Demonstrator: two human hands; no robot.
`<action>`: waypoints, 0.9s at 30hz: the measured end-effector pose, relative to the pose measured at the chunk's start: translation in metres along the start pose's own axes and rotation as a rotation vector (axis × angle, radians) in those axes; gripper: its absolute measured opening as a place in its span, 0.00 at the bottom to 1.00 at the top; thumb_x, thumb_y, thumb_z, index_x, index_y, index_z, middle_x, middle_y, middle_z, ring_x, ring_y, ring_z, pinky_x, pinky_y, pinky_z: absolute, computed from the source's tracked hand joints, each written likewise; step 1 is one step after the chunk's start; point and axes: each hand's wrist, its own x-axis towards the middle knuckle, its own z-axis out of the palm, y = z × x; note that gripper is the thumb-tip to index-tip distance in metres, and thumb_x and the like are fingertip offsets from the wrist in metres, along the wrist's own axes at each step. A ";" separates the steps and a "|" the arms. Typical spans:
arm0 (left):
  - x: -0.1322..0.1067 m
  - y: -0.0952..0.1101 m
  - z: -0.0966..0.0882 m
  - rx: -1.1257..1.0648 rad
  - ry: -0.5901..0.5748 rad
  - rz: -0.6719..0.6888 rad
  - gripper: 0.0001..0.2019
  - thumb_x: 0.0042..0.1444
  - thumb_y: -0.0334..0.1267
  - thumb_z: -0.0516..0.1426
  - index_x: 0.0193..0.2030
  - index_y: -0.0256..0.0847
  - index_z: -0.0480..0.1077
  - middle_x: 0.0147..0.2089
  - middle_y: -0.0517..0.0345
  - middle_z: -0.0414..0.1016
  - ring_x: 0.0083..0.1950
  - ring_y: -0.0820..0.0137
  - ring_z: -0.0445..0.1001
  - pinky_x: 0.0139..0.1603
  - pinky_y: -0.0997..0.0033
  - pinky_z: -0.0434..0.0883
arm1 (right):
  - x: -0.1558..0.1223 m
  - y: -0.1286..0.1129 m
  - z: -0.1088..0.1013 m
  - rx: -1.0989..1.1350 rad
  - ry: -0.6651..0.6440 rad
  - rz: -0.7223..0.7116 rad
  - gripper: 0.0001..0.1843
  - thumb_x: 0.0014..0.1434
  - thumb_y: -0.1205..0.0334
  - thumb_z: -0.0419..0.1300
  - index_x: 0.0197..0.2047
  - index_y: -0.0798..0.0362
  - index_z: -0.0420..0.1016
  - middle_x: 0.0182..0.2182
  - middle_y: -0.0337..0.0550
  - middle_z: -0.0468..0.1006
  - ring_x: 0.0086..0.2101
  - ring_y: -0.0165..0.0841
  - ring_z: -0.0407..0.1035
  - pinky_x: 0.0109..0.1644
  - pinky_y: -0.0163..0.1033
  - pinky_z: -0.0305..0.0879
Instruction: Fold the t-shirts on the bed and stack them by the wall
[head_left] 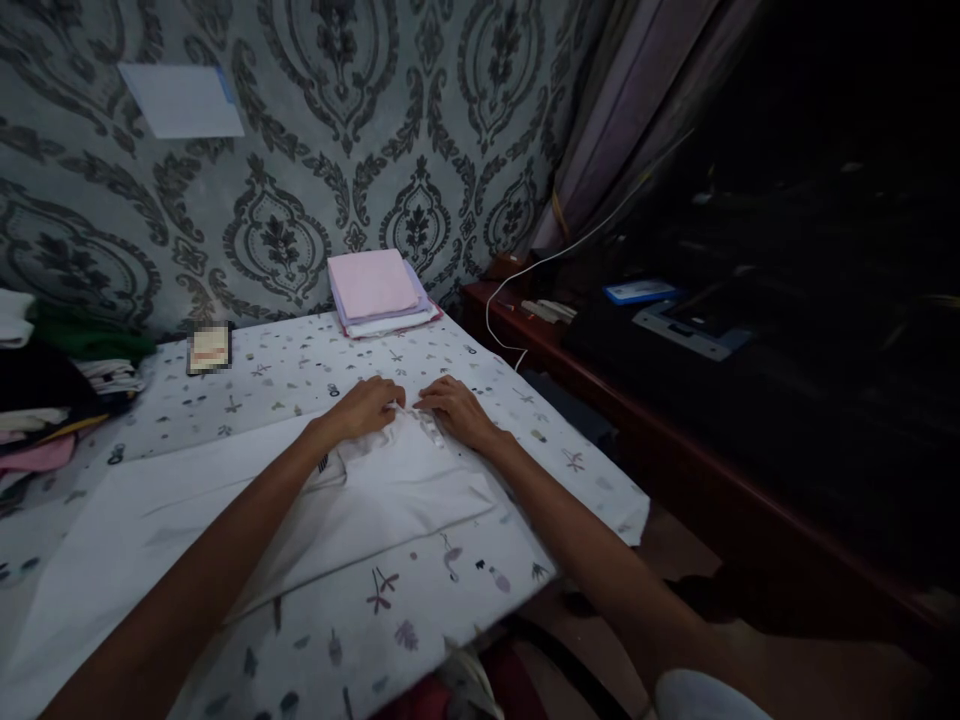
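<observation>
A white garment (390, 480) lies spread on a table covered with a white patterned cloth (420, 620). My left hand (366, 405) rests on the garment's far edge, fingers curled and pinching the fabric. My right hand (454, 405) is right beside it, fingers bent and pressing on the same edge. Both hands nearly touch at the fold.
A stack of folded pink and white cloths (379, 292) sits at the table's far edge by the wall. A pile of mixed clothes (52, 385) lies at the left. A small box (209, 348) rests near the wall. A dark wooden desk (675, 420) with devices stands right.
</observation>
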 end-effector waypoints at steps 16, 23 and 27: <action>-0.006 0.040 -0.002 0.035 -0.106 0.024 0.06 0.53 0.31 0.53 0.33 0.41 0.72 0.35 0.55 0.77 0.41 0.62 0.74 0.44 0.65 0.65 | -0.008 0.019 0.003 0.157 0.041 -0.017 0.27 0.51 0.82 0.52 0.44 0.47 0.82 0.49 0.44 0.80 0.52 0.35 0.69 0.56 0.46 0.68; -0.011 0.027 -0.013 -0.143 -0.218 0.007 0.08 0.57 0.41 0.53 0.38 0.43 0.71 0.37 0.58 0.77 0.37 0.66 0.73 0.36 0.71 0.63 | -0.006 0.015 -0.002 0.137 0.008 -0.005 0.25 0.54 0.80 0.52 0.45 0.47 0.82 0.49 0.44 0.80 0.51 0.36 0.69 0.56 0.46 0.67; -0.008 0.040 0.002 -0.023 -0.075 -0.130 0.11 0.60 0.46 0.53 0.43 0.43 0.71 0.38 0.55 0.79 0.41 0.62 0.75 0.40 0.68 0.65 | -0.007 0.015 -0.002 0.146 0.003 -0.011 0.24 0.54 0.80 0.53 0.45 0.48 0.82 0.50 0.44 0.79 0.52 0.36 0.69 0.56 0.46 0.67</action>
